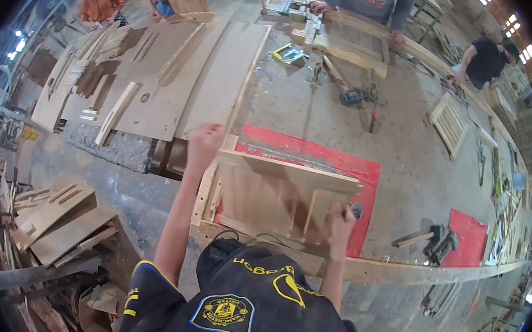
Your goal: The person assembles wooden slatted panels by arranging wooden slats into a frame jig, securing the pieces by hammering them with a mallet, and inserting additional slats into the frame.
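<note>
A wooden panel frame point(263, 194) lies on a red sheet point(371, 175) at the table's near edge. My left hand point(207, 140) is raised by the frame's far left corner, its fingers curled; anything inside them is too small to tell. Over the frame's right end is my right hand point(341, 220), closed, and what it grips is unclear. A dark rounded object point(356, 209) shows just beside it. Light wooden strips point(310, 215) run across the panel between its rails.
Beyond the frame are a mallet point(351, 97), a yellow-edged tool point(288, 53) and a person point(372, 1) at another wooden frame point(353, 41). Boards point(160, 74) cover the left. Hammers point(441, 241) lie right by a red piece point(467, 237). Scrap wood point(62, 218) is piled lower left.
</note>
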A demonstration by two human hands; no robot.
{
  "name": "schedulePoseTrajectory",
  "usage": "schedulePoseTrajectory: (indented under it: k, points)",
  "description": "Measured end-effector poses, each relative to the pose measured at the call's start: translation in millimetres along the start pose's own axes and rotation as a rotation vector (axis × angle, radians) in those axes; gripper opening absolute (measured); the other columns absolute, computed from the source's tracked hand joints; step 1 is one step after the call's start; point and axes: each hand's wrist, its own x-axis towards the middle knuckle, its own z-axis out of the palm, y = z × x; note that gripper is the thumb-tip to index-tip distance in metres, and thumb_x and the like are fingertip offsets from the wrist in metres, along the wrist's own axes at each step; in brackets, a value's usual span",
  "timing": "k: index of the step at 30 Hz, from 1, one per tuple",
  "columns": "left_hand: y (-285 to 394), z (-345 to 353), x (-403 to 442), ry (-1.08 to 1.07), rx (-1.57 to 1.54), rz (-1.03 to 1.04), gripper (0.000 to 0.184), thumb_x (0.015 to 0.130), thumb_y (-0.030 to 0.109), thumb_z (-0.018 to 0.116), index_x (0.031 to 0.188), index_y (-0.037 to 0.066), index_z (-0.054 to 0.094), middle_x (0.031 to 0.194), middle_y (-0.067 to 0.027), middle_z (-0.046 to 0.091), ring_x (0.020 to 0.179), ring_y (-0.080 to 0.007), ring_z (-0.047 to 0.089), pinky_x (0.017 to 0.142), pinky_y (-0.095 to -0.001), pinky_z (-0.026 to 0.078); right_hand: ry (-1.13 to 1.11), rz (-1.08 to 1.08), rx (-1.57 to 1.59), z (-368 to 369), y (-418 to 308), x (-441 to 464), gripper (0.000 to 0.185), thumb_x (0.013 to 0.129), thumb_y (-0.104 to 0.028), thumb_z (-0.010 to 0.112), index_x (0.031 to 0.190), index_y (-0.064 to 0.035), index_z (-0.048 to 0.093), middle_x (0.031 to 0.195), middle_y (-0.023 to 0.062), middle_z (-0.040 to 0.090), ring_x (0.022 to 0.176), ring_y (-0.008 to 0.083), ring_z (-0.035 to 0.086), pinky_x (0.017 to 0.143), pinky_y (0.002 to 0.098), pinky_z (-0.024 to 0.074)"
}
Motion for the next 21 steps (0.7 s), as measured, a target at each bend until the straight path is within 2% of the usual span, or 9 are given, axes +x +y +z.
schedulePoseTrajectory:
  k: [2, 4, 6, 9, 12, 15, 17, 19, 21]
  points:
    - [-11, -23, 21, 0.247, -0.249, -0.277, 0.022, 0.094, 0.021, 0.056, 0.096, 0.001, 0.065, 0.085, -0.0120, 0.066, 0.084, -0.0195, 0.065, 0.079, -0.0328, 0.049, 0.176, -0.135, -0.095, -21, -26, 14, 0.023, 0.095, -0.024, 0.061, 0.102, -0.0023, 0.064, 0.085, -0.0002, 0.062, 0.075, 0.0087, 0.053, 0.064, 0.0257, 0.0442]
    - [-67, -16, 18, 0.078, -0.121, -0.445, 0.025, 0.092, 0.022, 0.058, 0.101, 0.000, 0.064, 0.089, -0.0154, 0.067, 0.083, -0.0274, 0.066, 0.075, -0.0345, 0.050, 0.418, -0.075, -0.065, -72, -50, 17, 0.028, 0.096, -0.025, 0.059, 0.110, -0.0014, 0.061, 0.092, 0.0029, 0.062, 0.080, 0.0116, 0.055, 0.068, 0.0283, 0.0459]
    - [-81, -1, -9, -0.145, 0.132, -0.211, 0.026, 0.092, 0.023, 0.057, 0.101, 0.000, 0.064, 0.089, -0.0152, 0.068, 0.083, -0.0290, 0.067, 0.074, -0.0366, 0.052, 0.622, 0.048, 0.132, -135, -38, 9, 0.037, 0.097, -0.028, 0.055, 0.123, -0.0012, 0.055, 0.110, 0.0090, 0.060, 0.094, 0.0185, 0.057, 0.079, 0.0336, 0.0483]
    - [-100, 34, -62, -0.414, 0.176, -0.146, 0.027, 0.089, 0.022, 0.059, 0.105, 0.000, 0.064, 0.099, -0.0179, 0.066, 0.099, -0.0331, 0.063, 0.086, -0.0405, 0.050, 0.784, 0.144, 0.357, -207, 13, -7, 0.050, 0.099, -0.031, 0.048, 0.138, -0.0005, 0.042, 0.136, 0.0172, 0.048, 0.121, 0.0310, 0.050, 0.099, 0.0430, 0.0454]
    - [-116, 47, -106, -0.673, 0.184, -0.061, 0.042, 0.085, 0.021, 0.059, 0.123, 0.003, 0.056, 0.129, -0.0210, 0.054, 0.116, -0.0360, 0.054, 0.098, -0.0446, 0.044, 1.020, 0.322, 0.432, -231, 77, 17, 0.051, 0.098, -0.029, 0.048, 0.139, 0.0009, 0.038, 0.138, 0.0191, 0.045, 0.121, 0.0344, 0.050, 0.099, 0.0479, 0.0468]
    - [-129, 64, -128, -0.797, 0.311, -0.129, 0.057, 0.084, 0.025, 0.059, 0.135, 0.005, 0.045, 0.145, -0.0219, 0.038, 0.125, -0.0385, 0.047, 0.102, -0.0456, 0.042, 1.208, 0.444, 0.624, -181, 61, 59, 0.046, 0.096, -0.020, 0.049, 0.134, 0.0034, 0.043, 0.134, 0.0182, 0.050, 0.118, 0.0308, 0.053, 0.095, 0.0479, 0.0503]
    - [-134, 73, -138, -0.788, 0.394, -0.157, 0.063, 0.084, 0.028, 0.058, 0.139, 0.005, 0.039, 0.150, -0.0223, 0.030, 0.131, -0.0389, 0.041, 0.105, -0.0461, 0.040, 1.239, 0.531, 0.475, -188, 119, 109, 0.039, 0.094, -0.019, 0.048, 0.127, 0.0025, 0.052, 0.122, 0.0183, 0.059, 0.096, 0.0315, 0.064, 0.071, 0.0414, 0.0583]
    - [-134, 80, -139, -0.832, 0.377, -0.266, 0.073, 0.083, 0.030, 0.057, 0.146, 0.006, 0.027, 0.153, -0.0264, 0.020, 0.140, -0.0415, 0.027, 0.110, -0.0477, 0.035, 0.480, 0.559, 0.523, -183, 119, 130, 0.032, 0.093, -0.016, 0.050, 0.120, -0.0009, 0.060, 0.097, 0.0126, 0.068, 0.073, 0.0183, 0.065, 0.054, 0.0335, 0.0532]
    - [-136, 88, -145, -0.778, 0.353, -0.251, 0.077, 0.083, 0.030, 0.058, 0.147, 0.004, 0.023, 0.152, -0.0291, 0.018, 0.140, -0.0442, 0.024, 0.111, -0.0485, 0.032, -0.010, 0.352, -0.129, -135, 39, 111, 0.025, 0.093, -0.019, 0.053, 0.109, -0.0038, 0.066, 0.080, 0.0069, 0.068, 0.055, 0.0112, 0.059, 0.045, 0.0264, 0.0448]
